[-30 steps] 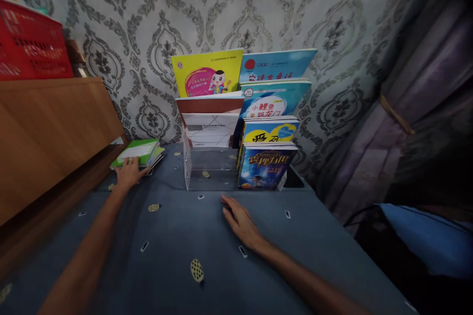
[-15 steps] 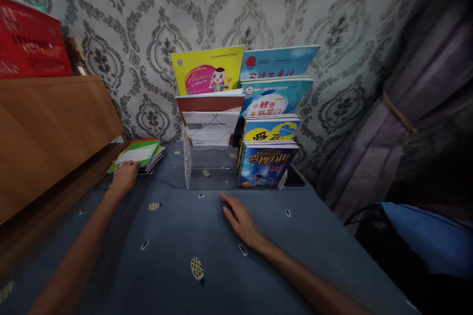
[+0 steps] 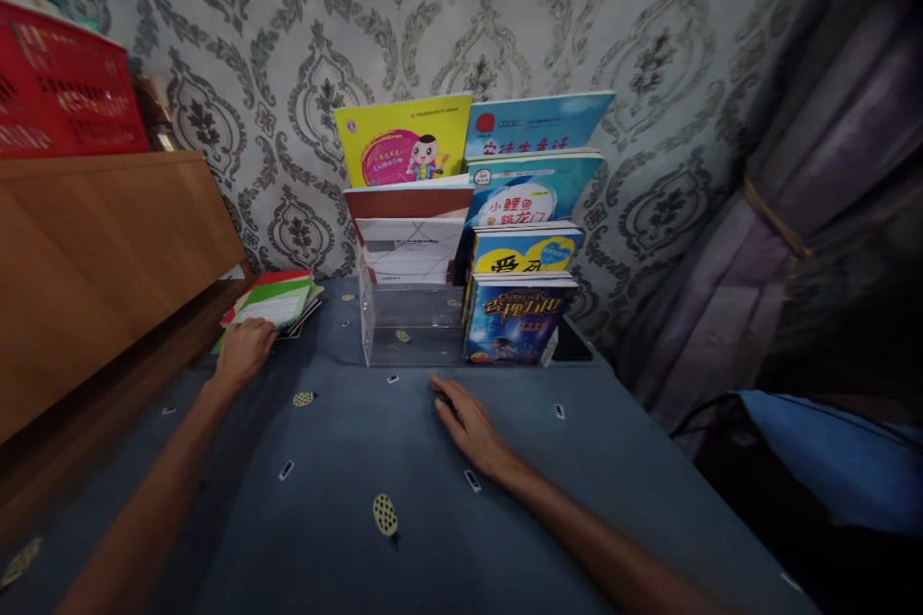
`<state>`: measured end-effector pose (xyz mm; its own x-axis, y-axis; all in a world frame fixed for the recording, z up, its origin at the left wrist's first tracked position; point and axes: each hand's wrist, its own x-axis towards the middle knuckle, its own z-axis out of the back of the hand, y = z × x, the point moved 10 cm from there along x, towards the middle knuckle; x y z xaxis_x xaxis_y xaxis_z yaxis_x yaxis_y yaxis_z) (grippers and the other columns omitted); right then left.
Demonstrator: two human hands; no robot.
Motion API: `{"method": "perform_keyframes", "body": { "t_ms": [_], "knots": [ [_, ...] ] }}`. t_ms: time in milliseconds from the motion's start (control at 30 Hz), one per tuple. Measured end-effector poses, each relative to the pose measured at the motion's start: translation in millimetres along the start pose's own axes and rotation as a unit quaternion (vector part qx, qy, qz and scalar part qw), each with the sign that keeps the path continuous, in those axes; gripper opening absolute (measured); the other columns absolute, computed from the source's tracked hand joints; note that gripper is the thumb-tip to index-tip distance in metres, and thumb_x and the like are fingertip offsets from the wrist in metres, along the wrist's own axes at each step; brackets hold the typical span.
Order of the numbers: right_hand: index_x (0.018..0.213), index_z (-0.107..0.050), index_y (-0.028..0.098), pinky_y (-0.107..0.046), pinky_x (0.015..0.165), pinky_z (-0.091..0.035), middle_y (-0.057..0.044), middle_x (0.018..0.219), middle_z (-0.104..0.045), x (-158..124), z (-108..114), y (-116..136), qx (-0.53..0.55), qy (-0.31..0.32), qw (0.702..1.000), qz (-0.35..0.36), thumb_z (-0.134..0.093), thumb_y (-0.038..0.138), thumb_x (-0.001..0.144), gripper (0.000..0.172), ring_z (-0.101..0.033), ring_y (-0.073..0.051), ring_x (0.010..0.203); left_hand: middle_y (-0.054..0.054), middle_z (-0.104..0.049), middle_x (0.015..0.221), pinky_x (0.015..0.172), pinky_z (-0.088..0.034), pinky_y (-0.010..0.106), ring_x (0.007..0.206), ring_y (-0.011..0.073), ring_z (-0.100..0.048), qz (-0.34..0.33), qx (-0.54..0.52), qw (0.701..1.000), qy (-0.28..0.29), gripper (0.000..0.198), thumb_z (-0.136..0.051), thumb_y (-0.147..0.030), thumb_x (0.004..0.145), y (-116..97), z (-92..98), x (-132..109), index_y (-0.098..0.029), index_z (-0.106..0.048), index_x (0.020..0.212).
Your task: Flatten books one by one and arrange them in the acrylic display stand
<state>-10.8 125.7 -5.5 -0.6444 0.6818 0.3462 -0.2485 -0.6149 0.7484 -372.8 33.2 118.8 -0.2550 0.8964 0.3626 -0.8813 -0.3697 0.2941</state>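
At the left of the table, my left hand [image 3: 247,346] has its fingers curled on the near edge of a green and white booklet [image 3: 278,298]. This booklet lies on top of a small pile, with a red edge behind it and several other booklets underneath. My right hand [image 3: 465,418] rests on the tablecloth with its fingers loosely stretched out and nothing in it. Just beyond it stands a clear acrylic book rack [image 3: 366,332]. A dark blue book [image 3: 515,322] fills its front right section, while the front left tier shows no book.
Taller books rise in the rack's rear tiers, among them a yellow book [image 3: 404,139] and a teal book [image 3: 534,187]. A wooden cabinet [image 3: 108,259] with a red basket [image 3: 68,86] borders the left. Behind the rack's right side lies a dark flat object [image 3: 573,343]. A curtain [image 3: 721,298] hangs right.
My left hand has shifted slightly toward me and right, its fingers now at the pile's near edge. The top booklets sit a little differently. My right hand stays put.
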Motion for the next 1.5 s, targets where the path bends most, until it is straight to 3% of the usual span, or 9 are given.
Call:
{"method": "perform_keyframes", "body": {
  "t_ms": [333, 533, 667, 767, 867, 1000, 1233, 1400, 1500],
  "knots": [
    [0.137, -0.059, 0.024, -0.052, 0.109, -0.047, -0.012, 0.132, -0.067, 1, 3, 6, 0.008, -0.014, 1.000, 0.019, -0.046, 0.036, 0.099, 0.042, -0.062, -0.027, 0.123, 0.016, -0.071, 0.088, 0.085, -0.047, 0.044, 0.090, 0.0311, -0.067, -0.092, -0.022, 0.992, -0.079, 0.035, -0.041, -0.033, 0.099, -48, 8.6, -45, -0.016, -0.067, 0.085],
    [0.137, -0.059, 0.021, -0.050, 0.109, -0.047, -0.013, 0.134, -0.066, 1, 3, 9, 0.007, -0.008, 1.000, 0.013, -0.045, 0.035, 0.100, 0.043, -0.062, -0.026, 0.124, 0.012, -0.071, 0.090, 0.091, -0.046, 0.043, 0.094, 0.0280, -0.066, -0.127, -0.095, 0.986, -0.059, 0.037, -0.046, -0.044, 0.099, -77, 1.2, -66, -0.019, -0.067, 0.081],
    [0.136, -0.060, 0.022, -0.051, 0.110, -0.047, -0.012, 0.134, -0.066, 0, 3, 6, 0.005, -0.011, 1.000, 0.011, -0.046, 0.036, 0.099, 0.042, -0.061, -0.027, 0.125, 0.014, -0.070, 0.118, 0.100, -0.046, 0.044, 0.114, 0.0285, -0.062, -0.041, -0.132, 0.990, -0.039, 0.033, -0.045, -0.041, 0.099, -48, -7.9, -48, -0.019, -0.067, 0.109],
    [0.137, -0.060, 0.023, -0.052, 0.111, -0.046, -0.012, 0.136, -0.064, 1, 3, 5, 0.003, -0.010, 1.000, 0.008, -0.045, 0.036, 0.099, 0.042, -0.060, -0.028, 0.128, 0.022, -0.050, 0.149, 0.112, -0.037, 0.056, 0.141, 0.0350, -0.042, 0.073, -0.117, 0.990, -0.033, 0.048, -0.041, -0.037, 0.099, -11, -16.9, -31, -0.013, -0.052, 0.139],
    [0.137, -0.059, 0.023, -0.053, 0.113, -0.044, -0.012, 0.139, -0.063, 0, 2, 7, -0.003, -0.005, 1.000, 0.009, -0.045, 0.036, 0.100, 0.042, -0.057, -0.028, 0.131, 0.029, -0.031, 0.159, 0.109, -0.035, 0.068, 0.150, 0.0432, -0.025, 0.193, -0.135, 0.972, -0.018, 0.062, -0.036, -0.043, 0.101, 21, -29.8, -26, -0.009, -0.037, 0.152],
    [0.139, -0.058, 0.022, -0.052, 0.114, -0.043, -0.012, 0.141, -0.062, -1, 3, 12, -0.009, 0.002, 1.000, 0.014, -0.043, 0.034, 0.100, 0.043, -0.056, -0.027, 0.133, 0.030, -0.036, 0.150, 0.100, -0.048, 0.056, 0.132, 0.0429, -0.051, 0.284, -0.194, 0.939, 0.015, 0.062, -0.035, -0.050, 0.101, 39, -46.7, -37, -0.017, -0.041, 0.153],
    [0.137, -0.059, 0.019, -0.051, 0.115, -0.042, -0.014, 0.140, -0.062, 0, 0, 10, -0.011, 0.006, 1.000, 0.016, -0.044, 0.034, 0.100, 0.043, -0.054, -0.027, 0.135, 0.023, -0.056, 0.123, 0.087, -0.055, 0.043, 0.104, 0.0326, -0.066, 0.260, -0.144, 0.953, 0.064, 0.055, -0.036, -0.046, 0.100, 46, -53.7, -54, -0.016, -0.058, 0.140],
    [0.136, -0.060, 0.022, -0.052, 0.114, -0.043, -0.012, 0.139, -0.063, 0, 1, 11, -0.018, 0.002, 0.999, 0.026, -0.044, 0.033, 0.100, 0.041, -0.056, -0.027, 0.133, 0.022, -0.066, 0.109, 0.078, -0.056, 0.047, 0.097, 0.0372, -0.068, 0.207, -0.101, 0.966, 0.118, 0.043, -0.044, -0.040, 0.094, 41, -64.9, -70, -0.016, -0.074, 0.112],
    [0.136, -0.060, 0.021, -0.053, 0.114, -0.042, -0.013, 0.140, -0.063, 0, 0, 11, -0.022, 0.002, 0.999, 0.029, -0.044, 0.034, 0.100, 0.041, -0.055, -0.027, 0.134, 0.025, -0.066, 0.114, 0.079, -0.054, 0.053, 0.108, 0.0438, -0.064, 0.190, -0.079, 0.971, 0.117, 0.044, -0.042, -0.041, 0.093, 39, -62.5, -69, -0.014, -0.074, 0.105]
  ]
}}
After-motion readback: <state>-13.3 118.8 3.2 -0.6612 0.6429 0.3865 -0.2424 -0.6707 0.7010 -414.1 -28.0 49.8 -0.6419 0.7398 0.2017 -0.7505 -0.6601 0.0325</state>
